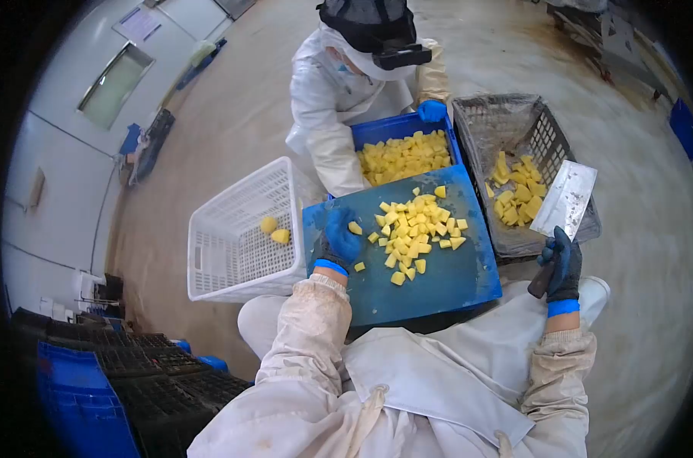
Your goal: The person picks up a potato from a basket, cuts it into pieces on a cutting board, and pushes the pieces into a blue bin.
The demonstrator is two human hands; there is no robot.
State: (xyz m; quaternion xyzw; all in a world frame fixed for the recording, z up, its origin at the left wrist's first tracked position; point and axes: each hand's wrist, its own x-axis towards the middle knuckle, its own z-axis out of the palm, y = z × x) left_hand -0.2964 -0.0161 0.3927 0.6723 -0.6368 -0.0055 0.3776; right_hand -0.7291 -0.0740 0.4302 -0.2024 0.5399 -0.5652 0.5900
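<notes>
My right hand (563, 263), in a blue and dark glove, grips a cleaver (566, 197) by its dark handle. Its broad blade points up, over the edge of the dark crate. Near the left edge of the blue cutting board (335, 294) is my gloved left hand (341, 235), fingers curled in. A yellow potato chunk (355, 227) shows at its fingertips; the grip itself is partly hidden. Cut potato chunks (415, 229) lie spread over the board's middle, with a single small piece (359, 266) beside my left wrist.
A white basket (209, 263) at left holds two peeled potatoes (281, 236). Across the board, a co-worker (316, 103) leans over a blue crate (458, 145) of chunks. The dark, plastic-lined crate (480, 145) at right holds larger pieces. Stacked crates (87, 389) stand lower left.
</notes>
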